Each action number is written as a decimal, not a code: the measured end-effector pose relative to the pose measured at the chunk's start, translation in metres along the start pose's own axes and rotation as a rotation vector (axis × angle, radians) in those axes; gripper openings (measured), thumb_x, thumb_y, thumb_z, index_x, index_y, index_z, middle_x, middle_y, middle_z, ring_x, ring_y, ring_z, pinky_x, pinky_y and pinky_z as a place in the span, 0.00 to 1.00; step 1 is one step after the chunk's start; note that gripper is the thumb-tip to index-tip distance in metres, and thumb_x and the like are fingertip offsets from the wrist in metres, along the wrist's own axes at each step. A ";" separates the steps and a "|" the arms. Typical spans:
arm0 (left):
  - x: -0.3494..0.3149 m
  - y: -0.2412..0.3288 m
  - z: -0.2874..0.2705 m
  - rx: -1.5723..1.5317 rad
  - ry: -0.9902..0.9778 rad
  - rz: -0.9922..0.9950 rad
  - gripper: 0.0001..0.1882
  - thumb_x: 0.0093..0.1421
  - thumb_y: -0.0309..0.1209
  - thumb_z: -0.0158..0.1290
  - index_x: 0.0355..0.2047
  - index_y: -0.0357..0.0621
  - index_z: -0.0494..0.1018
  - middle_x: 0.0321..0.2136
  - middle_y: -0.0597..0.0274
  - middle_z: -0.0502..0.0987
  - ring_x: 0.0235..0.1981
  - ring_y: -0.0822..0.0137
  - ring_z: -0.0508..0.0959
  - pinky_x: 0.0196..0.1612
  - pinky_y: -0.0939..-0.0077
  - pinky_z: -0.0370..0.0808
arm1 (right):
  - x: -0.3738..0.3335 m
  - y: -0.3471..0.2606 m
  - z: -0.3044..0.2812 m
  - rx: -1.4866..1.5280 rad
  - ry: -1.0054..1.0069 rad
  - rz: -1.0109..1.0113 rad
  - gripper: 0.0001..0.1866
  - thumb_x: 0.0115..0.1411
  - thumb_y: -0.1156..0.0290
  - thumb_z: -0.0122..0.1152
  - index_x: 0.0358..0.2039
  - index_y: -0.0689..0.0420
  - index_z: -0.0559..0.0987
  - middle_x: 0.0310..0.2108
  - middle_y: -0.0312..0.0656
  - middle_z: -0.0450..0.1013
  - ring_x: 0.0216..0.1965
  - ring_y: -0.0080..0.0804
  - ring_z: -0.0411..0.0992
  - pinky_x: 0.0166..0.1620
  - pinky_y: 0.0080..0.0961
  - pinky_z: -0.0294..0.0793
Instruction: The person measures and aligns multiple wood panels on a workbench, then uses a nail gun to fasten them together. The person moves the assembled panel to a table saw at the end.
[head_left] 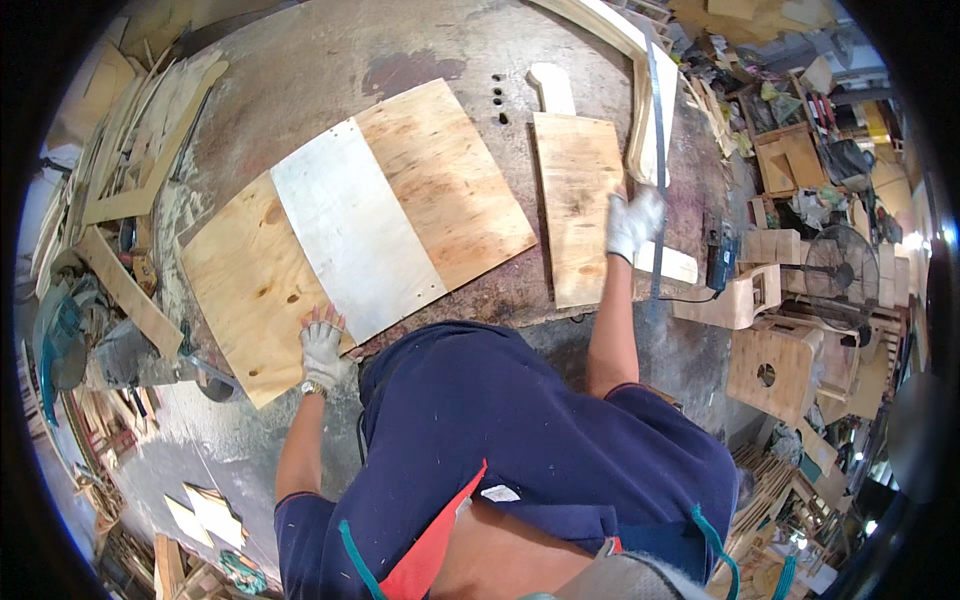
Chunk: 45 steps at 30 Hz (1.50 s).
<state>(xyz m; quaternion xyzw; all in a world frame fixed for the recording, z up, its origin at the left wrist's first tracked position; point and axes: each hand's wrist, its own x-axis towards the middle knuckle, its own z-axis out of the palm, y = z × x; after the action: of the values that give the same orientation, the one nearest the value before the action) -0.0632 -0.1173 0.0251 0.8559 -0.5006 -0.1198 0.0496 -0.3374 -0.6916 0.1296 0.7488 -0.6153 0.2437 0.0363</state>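
Loosely splayed left grip (323,354) on panel (440,180), right grip (633,222) by narrow board (577,205), closure unclear

we have a wide plywood panel (357,242), whitish band across its middle, knots showing, flat but skewed on the worktable (300,85); our narrow plywood board (580,210) lies just right of it, short end toward us.

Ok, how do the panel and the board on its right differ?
The panel is far wider; the board is narrow. A white band crosses the panel; the board is all wood-coloured. The panel lies slanted, the board nearly straight up and down in view. Both lie on the table, showing light wood.
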 end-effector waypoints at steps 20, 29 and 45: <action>0.106 0.133 -0.088 -1.647 -0.072 -0.409 0.20 0.71 0.37 0.54 0.56 0.36 0.70 0.39 0.54 0.81 0.31 0.72 0.80 0.37 0.78 0.79 | -0.160 -0.158 0.012 1.326 -1.384 0.536 0.12 0.68 0.69 0.61 0.45 0.62 0.74 0.31 0.42 0.78 0.28 0.34 0.80 0.32 0.30 0.82; 0.008 0.073 -0.088 -1.760 0.276 -0.588 0.20 0.66 0.31 0.61 0.53 0.32 0.71 0.37 0.52 0.84 0.34 0.69 0.84 0.41 0.74 0.82 | -0.178 -0.167 0.089 1.668 -1.571 0.710 0.12 0.69 0.65 0.60 0.44 0.61 0.76 0.37 0.42 0.79 0.36 0.36 0.78 0.39 0.35 0.81; -0.043 0.059 -0.054 -1.955 0.754 -0.793 0.16 0.66 0.28 0.61 0.51 0.38 0.74 0.35 0.60 0.81 0.35 0.65 0.83 0.42 0.71 0.82 | -0.132 -0.159 0.099 1.725 -1.399 0.649 0.19 0.73 0.60 0.54 0.55 0.61 0.70 0.52 0.47 0.76 0.44 0.39 0.77 0.41 0.33 0.80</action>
<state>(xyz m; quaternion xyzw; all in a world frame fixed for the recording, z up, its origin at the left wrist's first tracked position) -0.1197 -0.1108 0.0959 0.5296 0.1639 -0.2018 0.8075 -0.1723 -0.5688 0.0273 0.3028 -0.2932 0.1127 -0.8998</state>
